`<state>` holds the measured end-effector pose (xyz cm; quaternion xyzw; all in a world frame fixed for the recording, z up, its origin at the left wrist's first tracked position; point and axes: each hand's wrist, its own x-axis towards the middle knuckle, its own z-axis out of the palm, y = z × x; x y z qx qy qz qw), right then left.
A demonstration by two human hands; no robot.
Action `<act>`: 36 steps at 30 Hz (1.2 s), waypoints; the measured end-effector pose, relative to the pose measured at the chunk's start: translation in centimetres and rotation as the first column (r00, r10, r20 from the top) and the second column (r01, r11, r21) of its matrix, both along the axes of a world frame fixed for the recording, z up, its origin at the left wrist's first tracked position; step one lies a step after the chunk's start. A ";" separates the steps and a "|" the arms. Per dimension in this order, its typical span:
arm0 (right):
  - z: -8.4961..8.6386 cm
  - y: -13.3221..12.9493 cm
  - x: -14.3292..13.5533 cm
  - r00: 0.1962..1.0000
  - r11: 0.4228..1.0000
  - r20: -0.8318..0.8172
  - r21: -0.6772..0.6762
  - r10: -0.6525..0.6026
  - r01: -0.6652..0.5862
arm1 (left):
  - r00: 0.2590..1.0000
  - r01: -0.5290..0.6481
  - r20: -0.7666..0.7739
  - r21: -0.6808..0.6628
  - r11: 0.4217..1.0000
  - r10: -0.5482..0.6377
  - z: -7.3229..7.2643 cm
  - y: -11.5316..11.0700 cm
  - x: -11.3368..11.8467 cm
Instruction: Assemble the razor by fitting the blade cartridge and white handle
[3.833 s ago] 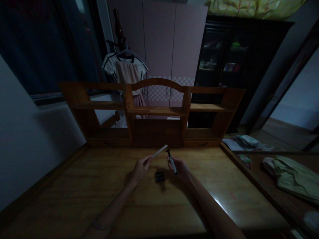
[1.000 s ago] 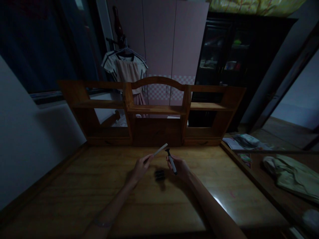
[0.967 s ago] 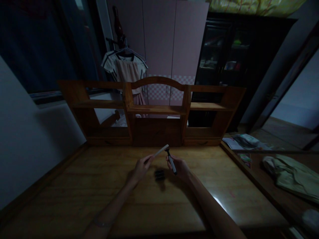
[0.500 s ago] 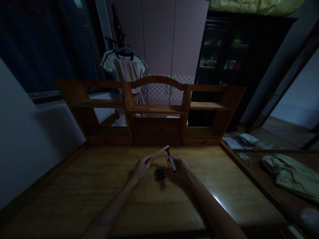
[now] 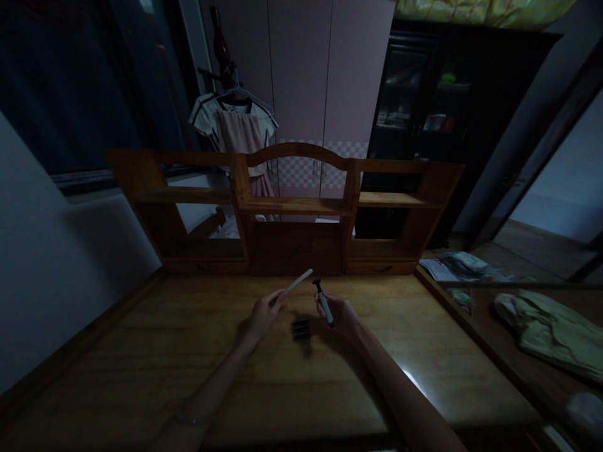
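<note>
Pinched in my left hand [image 5: 266,314] is a thin white stick [image 5: 300,279], slanting up to the right. My right hand [image 5: 342,315] is closed around the grey handle of a razor-like tool [image 5: 325,306], its dark head uppermost. A small gap separates the stick's tip from that head. Between and below my hands, several small dark pieces [image 5: 301,329] lie in a group on the wooden desk [image 5: 211,351].
A wooden shelf unit [image 5: 296,205] rises along the desk's back edge. At the right lie papers [image 5: 464,267] and a light green cloth [image 5: 556,333] on a lower brown surface. A wall stands at the left.
My left hand has shifted slightly left, and the stick's tip has come away from the tool's head. My right hand has barely moved.
</note>
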<state>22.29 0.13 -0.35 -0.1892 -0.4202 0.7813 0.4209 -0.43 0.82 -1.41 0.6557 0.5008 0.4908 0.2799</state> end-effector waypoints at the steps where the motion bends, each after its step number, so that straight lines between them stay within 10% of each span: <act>1: 0.0 0.0 0.0 1.000 1.000 -0.007 -0.005 -0.002 0.002 | 1.000 0.011 0.014 0.000 1.000 -0.011 0.1 0.0 0.0; 36: 0.0 -0.2 -0.3 1.000 0.999 0.009 0.039 -0.026 0.025 | 0.994 0.111 0.014 -0.002 0.994 -0.111 0.0 -0.1 0.1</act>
